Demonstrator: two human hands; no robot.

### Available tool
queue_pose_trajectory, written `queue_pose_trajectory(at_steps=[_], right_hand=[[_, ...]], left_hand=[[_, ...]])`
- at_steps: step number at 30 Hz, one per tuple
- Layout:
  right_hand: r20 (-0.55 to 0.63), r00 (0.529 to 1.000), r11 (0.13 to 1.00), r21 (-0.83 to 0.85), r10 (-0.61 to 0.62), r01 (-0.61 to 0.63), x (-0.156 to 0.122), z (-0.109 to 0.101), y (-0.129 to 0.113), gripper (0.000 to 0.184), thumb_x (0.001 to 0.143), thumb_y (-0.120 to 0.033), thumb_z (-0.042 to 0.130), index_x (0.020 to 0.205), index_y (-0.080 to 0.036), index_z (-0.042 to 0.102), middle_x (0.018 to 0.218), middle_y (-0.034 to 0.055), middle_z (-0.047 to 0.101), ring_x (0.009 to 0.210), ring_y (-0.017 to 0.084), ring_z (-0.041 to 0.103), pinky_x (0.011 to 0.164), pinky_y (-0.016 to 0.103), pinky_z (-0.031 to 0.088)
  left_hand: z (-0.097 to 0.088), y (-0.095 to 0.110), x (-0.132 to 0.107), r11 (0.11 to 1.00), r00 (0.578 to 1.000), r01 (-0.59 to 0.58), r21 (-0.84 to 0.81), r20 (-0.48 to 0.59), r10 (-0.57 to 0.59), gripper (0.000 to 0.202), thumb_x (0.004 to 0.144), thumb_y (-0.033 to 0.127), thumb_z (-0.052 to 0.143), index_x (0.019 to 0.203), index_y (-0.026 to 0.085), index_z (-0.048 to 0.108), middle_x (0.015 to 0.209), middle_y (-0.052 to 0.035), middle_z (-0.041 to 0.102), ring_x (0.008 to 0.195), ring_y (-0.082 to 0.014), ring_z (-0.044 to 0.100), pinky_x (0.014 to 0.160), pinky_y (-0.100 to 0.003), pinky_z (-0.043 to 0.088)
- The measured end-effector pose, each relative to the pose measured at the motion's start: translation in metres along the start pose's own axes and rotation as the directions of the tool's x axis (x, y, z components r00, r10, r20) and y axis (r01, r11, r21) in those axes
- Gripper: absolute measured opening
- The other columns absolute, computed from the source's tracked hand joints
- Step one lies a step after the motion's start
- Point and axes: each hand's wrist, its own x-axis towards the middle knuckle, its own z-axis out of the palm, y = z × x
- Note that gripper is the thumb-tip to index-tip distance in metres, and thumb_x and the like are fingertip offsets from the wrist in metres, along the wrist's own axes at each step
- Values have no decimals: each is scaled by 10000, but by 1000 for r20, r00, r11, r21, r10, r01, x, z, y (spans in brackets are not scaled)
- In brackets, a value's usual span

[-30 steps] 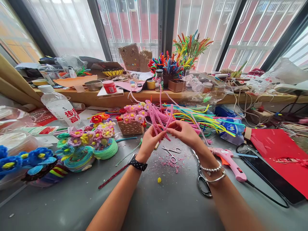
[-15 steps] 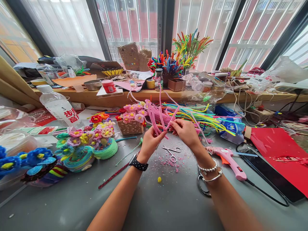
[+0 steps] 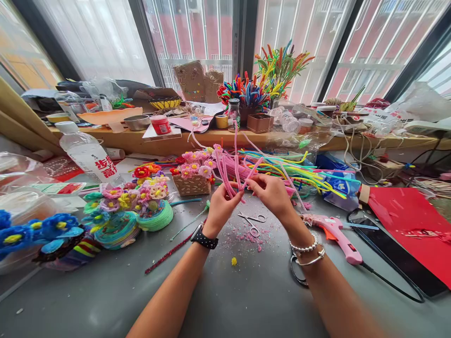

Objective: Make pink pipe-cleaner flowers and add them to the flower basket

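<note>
Over the grey table (image 3: 246,300), my left hand (image 3: 221,205) and my right hand (image 3: 270,191) meet at its middle. Both pinch a bunch of pink pipe cleaners (image 3: 230,170) that fans upward and back from my fingers. The left wrist wears a black watch, the right wrist bead and metal bracelets. Small silver scissors (image 3: 252,222) lie just below my hands among pink fluff crumbs. A pile of coloured pipe cleaners (image 3: 299,171) lies right behind my right hand.
A pink glue gun (image 3: 334,234) and black-handled scissors (image 3: 298,274) lie by my right forearm, with a phone (image 3: 391,253) and red sheet (image 3: 408,220) further right. Left are finished pipe-cleaner flowers (image 3: 130,206), a small flower basket (image 3: 192,180) and a water bottle (image 3: 88,155). The wooden sill (image 3: 211,138) is cluttered.
My hands have drawn slightly apart and lifted a little, pulling the pink pipe cleaners between them. The view has shifted up a touch.
</note>
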Motion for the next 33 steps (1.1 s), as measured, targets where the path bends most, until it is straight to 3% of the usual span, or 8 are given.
queue_pose_trajectory(at_steps=[6,11,14,20,25,29,33], right_hand=[[-19,997,988,-137,-69,66,-2,1,-4,229,784,-203,413,671,-149,606,579,39,613,539,137,538,550,242,365],[-103,984,942,-319,-147,107,-2,3,1,245,797,-181,385,725,-145,616,732,89,644,662,180,561,617,278,376],[-215,961,941,-324,-174,98,-1,-1,4,248,806,-188,377,787,-145,620,811,104,651,738,196,574,679,297,396],[-221,975,999,-33,-33,26,0,-11,6,243,792,-309,434,789,-146,615,727,75,650,601,154,574,587,275,427],[21,995,913,396,95,-96,3,-8,6,310,726,-403,522,852,-132,603,752,61,637,535,101,536,492,232,430],[60,995,873,478,81,-100,3,-3,4,279,686,-402,572,759,-135,604,677,26,599,525,79,488,473,212,402],[61,992,828,546,114,-129,2,-3,0,238,699,-375,559,716,-139,582,636,9,577,501,66,463,471,207,382]], left_hand=[[1,2,-1,1000,1000,23,2,17,-23,277,647,346,623,825,142,567,584,13,545,475,-75,450,443,-190,361],[1,3,-2,996,997,64,-62,42,-62,250,634,344,637,776,149,571,538,27,528,438,-64,432,435,-189,359],[0,4,-2,987,994,107,-120,40,-103,239,620,329,650,753,146,574,528,32,523,430,-58,421,434,-189,342],[-2,8,0,883,960,276,-381,154,-233,230,597,289,670,738,127,586,588,22,526,516,-56,452,505,-187,368],[-4,13,0,763,898,414,-496,359,-254,178,609,266,657,680,124,577,536,37,460,460,-38,390,454,-181,340],[-5,16,-2,758,871,442,-479,430,-236,152,634,264,641,637,133,563,508,40,443,431,-35,364,419,-179,316],[-5,15,-1,699,867,475,-535,422,-266,188,652,327,631,655,145,586,568,26,498,484,-46,435,481,-181,393]])
